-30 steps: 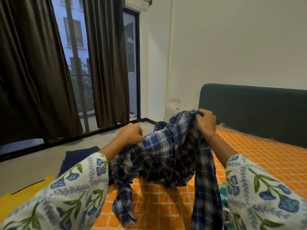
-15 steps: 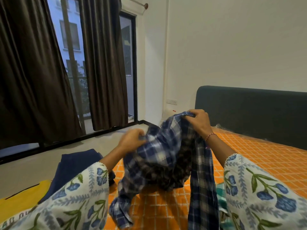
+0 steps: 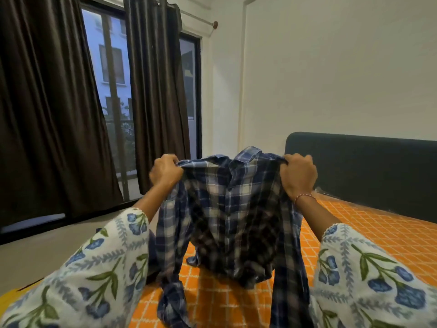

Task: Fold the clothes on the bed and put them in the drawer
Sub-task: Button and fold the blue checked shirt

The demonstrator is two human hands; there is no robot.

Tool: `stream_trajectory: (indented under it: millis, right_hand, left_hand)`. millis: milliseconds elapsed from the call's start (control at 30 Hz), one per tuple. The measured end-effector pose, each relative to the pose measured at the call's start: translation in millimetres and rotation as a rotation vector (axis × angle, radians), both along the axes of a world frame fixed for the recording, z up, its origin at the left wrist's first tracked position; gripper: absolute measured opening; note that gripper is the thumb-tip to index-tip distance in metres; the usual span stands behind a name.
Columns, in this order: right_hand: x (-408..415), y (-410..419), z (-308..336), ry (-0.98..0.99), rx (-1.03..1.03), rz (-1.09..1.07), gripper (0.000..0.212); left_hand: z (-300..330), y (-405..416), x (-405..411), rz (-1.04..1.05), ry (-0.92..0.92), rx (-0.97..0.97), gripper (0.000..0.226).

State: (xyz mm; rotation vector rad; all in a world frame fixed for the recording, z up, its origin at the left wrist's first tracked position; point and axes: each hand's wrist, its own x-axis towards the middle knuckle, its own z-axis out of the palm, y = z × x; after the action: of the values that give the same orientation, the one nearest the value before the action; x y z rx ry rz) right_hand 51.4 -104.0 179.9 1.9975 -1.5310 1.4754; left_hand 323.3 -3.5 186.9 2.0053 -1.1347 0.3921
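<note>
Both hands held a blue plaid shirt [image 3: 233, 209] up by its shoulders: left hand [image 3: 165, 172] and right hand [image 3: 299, 176] each gripped a shoulder; sleeves hung onto the orange checked bed [image 3: 378, 230].

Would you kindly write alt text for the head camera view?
A person's left hand and right hand hold a blue plaid shirt up by its shoulders above an orange checked bed. Dark curtains and a dark headboard stand behind.
</note>
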Motion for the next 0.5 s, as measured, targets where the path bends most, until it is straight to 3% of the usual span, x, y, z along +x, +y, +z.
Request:
stream_trajectory:
  millis: [67, 133, 200, 300, 367, 433, 500]
  right_hand:
    - [2.0, 1.9, 9.9, -0.067, 0.105, 0.016, 0.030]
    - [0.7, 1.3, 18.1, -0.189, 0.133, 0.065, 0.029]
    - [-1.1, 0.3, 19.0, -0.200, 0.107, 0.153, 0.028]
    - [-4.7, -4.0, 9.9, -0.085, 0.209, 0.200, 0.031]
    - [-5.6, -5.8, 10.8, -0.149, 0.271, 0.239, 0.033]
    - [-3.7, -8.0, 22.1, -0.308, 0.189, 0.278, 0.033]
    - [-6.0, -7.5, 33.4, -0.422, 0.045, 0.307, 0.027]
  left_hand:
    - [10.3, 3.0, -9.5, 0.125, -0.210, 0.053, 0.016]
    - [17.7, 1.9, -16.7, 0.163, -0.232, 0.088, 0.022]
    - [21.3, -7.5, -11.4, 0.100, 0.033, 0.075, 0.022]
    - [28.3, -11.8, -4.3, -0.172, 0.695, -0.012, 0.026]
    - [24.6, -16.0, -6.2, -0.380, 0.914, -0.025, 0.033]
    - [25.6, -19.8, -13.2, -0.463, 0.847, -0.065, 0.030]
    - [26.6, -23.8, -11.2, -0.418, 0.400, -0.248, 0.026]
